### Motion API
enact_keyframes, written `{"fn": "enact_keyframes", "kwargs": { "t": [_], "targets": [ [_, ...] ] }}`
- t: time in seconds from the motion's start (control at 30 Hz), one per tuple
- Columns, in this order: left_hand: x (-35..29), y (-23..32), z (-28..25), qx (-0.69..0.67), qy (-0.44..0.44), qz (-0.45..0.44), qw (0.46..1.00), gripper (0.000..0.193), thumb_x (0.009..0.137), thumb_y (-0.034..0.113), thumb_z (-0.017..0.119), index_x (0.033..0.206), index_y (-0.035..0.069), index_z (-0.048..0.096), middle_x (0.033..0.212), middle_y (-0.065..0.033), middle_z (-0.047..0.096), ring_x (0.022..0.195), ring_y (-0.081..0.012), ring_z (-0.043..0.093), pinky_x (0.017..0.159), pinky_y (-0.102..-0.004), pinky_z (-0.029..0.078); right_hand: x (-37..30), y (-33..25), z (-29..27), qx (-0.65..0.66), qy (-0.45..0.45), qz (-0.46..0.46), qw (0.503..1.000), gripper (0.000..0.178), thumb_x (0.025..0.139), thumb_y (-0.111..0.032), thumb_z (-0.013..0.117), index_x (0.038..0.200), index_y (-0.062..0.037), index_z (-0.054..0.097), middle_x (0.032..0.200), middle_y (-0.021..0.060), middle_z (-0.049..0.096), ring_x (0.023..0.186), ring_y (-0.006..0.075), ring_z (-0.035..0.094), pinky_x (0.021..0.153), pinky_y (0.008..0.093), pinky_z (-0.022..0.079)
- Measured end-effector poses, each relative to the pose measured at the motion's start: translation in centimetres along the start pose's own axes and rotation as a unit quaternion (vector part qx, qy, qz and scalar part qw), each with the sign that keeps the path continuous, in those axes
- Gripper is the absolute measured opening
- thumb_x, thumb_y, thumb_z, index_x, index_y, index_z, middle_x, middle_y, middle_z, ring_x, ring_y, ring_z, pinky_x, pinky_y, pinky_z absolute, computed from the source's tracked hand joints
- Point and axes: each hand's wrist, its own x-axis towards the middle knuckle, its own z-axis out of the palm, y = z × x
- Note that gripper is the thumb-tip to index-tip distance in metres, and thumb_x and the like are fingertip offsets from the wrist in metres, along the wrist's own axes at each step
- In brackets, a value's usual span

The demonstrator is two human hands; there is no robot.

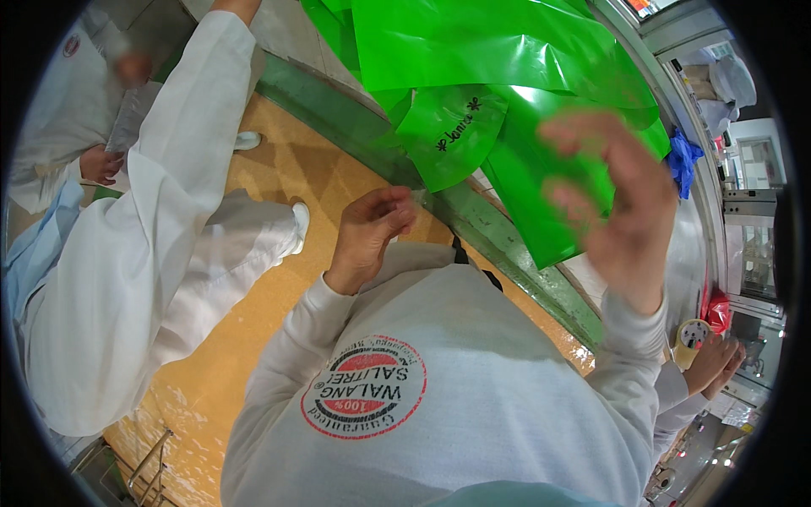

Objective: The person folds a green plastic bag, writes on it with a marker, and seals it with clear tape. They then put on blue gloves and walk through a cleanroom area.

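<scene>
My left hand [370, 238] is in front of my body, its thumb and fingers pressed together. A small, pale, see-through scrap seems to stick out at its fingertips, too faint to name. To the right, my right hand [621, 203] is raised above the green plastic sheeting [507, 51], smeared by motion. Its thumb and fingers are apart, and nothing shows between them. The glossy sheeting lies in overlapping folds on a pale tiled surface. One flap [452, 135] with dark handwriting hangs toward my left hand.
A green ledge [338, 106] borders the tiled surface. At left are a co-worker's white sleeve [182, 110] and another person's hand [101, 165]. Crumpled blue plastic [684, 155] sits at right. Another person's hands [714, 367] are beside a tape roll [693, 332] and red plastic [718, 313].
</scene>
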Motion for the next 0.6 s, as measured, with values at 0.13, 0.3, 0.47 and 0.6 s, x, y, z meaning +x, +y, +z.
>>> {"fn": "enact_keyframes", "kwargs": {
  "t": [0.13, 0.3, 0.47, 0.6],
  "targets": [
    [-0.8, 1.0, -0.7, 0.026, -0.033, -0.021, 0.999, 0.021, 0.086, 0.018, 0.071, 0.096, 0.0, 0.065, 0.083, -0.0049, 0.064, 0.073, -0.0115, 0.059, 0.068, -0.0242, 0.049, -3.7, -1.8, 5.2, 0.154, -0.127, -0.08, 0.977, 0.038, 0.071, -0.014, 0.077, 0.106, -0.007, 0.063, 0.104, 0.0078, 0.062, 0.093, 0.0242, 0.063, 0.073, 0.0353, 0.052],
    [-1.0, 0.9, 0.6, 0.027, -0.077, 0.007, 0.997, 0.027, 0.093, 0.027, 0.063, 0.096, 0.0, 0.066, 0.086, -0.0059, 0.067, 0.073, -0.013, 0.061, 0.071, -0.0269, 0.052, -5.0, 0.7, 11.9, 0.071, -0.041, -0.101, 0.991, 0.038, 0.073, -0.013, 0.075, 0.108, -0.007, 0.061, 0.102, 0.0084, 0.059, 0.09, 0.0257, 0.062, 0.073, 0.0354, 0.053],
    [-1.1, 0.3, 2.0, 0.045, -0.043, -0.014, 0.998, 0.036, 0.097, 0.033, 0.056, 0.1, -0.001, 0.068, 0.091, -0.0073, 0.068, 0.082, -0.0141, 0.064, 0.077, -0.0285, 0.053, -5.7, 1.8, 14.0, 0.123, 0.023, -0.019, 0.992, 0.029, 0.077, -0.012, 0.07, 0.102, -0.0031, 0.059, 0.101, 0.0096, 0.059, 0.091, 0.0257, 0.059, 0.071, 0.035, 0.052],
    [-0.7, -0.1, 2.5, 0.025, -0.042, -0.054, 0.997, 0.032, 0.097, 0.027, 0.056, 0.105, -0.002, 0.067, 0.097, -0.0082, 0.068, 0.089, -0.0147, 0.064, 0.083, -0.0301, 0.052, -5.9, 3.0, 14.4, 0.021, 0.037, -0.054, 0.998, 0.021, 0.075, -0.007, 0.069, 0.094, -0.0013, 0.063, 0.099, 0.0093, 0.059, 0.088, 0.0247, 0.058, 0.07, 0.0343, 0.049]
  ]
}}
